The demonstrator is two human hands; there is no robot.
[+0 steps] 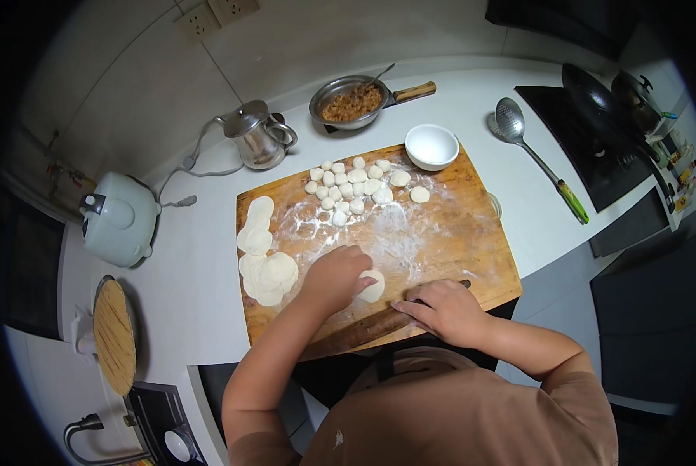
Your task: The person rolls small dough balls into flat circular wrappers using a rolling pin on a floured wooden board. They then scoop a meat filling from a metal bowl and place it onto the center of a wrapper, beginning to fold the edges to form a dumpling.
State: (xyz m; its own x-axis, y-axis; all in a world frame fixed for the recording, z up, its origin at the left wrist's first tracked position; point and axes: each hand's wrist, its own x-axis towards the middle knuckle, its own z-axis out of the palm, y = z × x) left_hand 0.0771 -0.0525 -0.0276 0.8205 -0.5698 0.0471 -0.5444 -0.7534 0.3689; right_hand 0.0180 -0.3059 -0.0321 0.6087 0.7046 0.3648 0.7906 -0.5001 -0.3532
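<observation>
My left hand (336, 276) has its fingers curled at the left edge of a small flat dough wrapper (374, 287), the thumb lying on it. Closer to my body, a dark wooden rolling pin (357, 332) lies slantwise along the near edge of the floured cutting board (472, 241). My right hand (449, 312) is closed over the pin's right part, whose tip shows past the fingers. Rolled wrappers (269, 277) overlap in a pile at the board's left side. Several small dough balls (348, 182) sit grouped toward the far side, a few of them flattened.
A white bowl (432, 147) stands on the board's far right corner. Behind it is a pan of brown filling (352, 103) with a spoon. A metal kettle (256, 136), a rice cooker (120, 220), a slotted spoon (530, 147) and a black cooktop (577, 147) surround the board.
</observation>
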